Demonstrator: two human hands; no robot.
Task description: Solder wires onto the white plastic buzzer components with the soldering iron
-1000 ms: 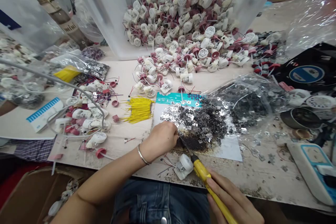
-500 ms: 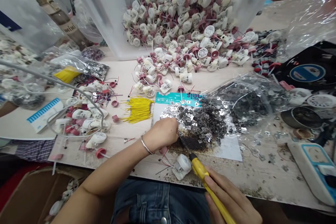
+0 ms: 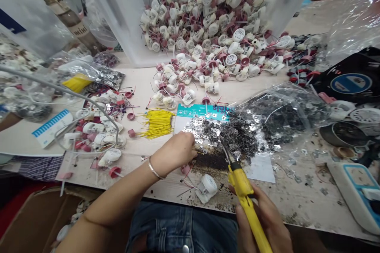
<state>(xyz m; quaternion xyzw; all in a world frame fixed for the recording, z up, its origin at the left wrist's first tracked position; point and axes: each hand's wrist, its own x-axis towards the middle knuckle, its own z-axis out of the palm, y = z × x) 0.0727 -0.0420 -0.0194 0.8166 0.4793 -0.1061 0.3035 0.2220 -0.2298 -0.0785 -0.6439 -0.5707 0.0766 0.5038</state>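
Note:
My left hand (image 3: 175, 152) is pinched shut over the bench, with a thin yellow wire (image 3: 199, 152) showing at its fingertips. My right hand (image 3: 263, 221) grips a yellow soldering iron (image 3: 242, 185), whose metal tip reaches into a heap of small silver metal tabs (image 3: 228, 134). Beneath the tip lies a dark scorched patch (image 3: 209, 162) on a white sheet (image 3: 259, 168). A white motor unit with wires (image 3: 207, 187) sits just below my fingertips. A bundle of yellow wires (image 3: 156, 123) lies to the left.
A translucent bin (image 3: 118, 16) overflows with white-and-maroon units, and more (image 3: 208, 71) spill across the bench. Assembled units (image 3: 97, 134) lie left. A plastic bag of metal tabs (image 3: 285, 114) lies right, near a round metal tin (image 3: 342, 134) and a power strip (image 3: 353, 193). A cardboard box (image 3: 32, 221) sits below.
The soldering iron has swung more upright, and its tip has moved up and right, away from my left fingertips into the silver tabs. My left hand has shifted slightly left.

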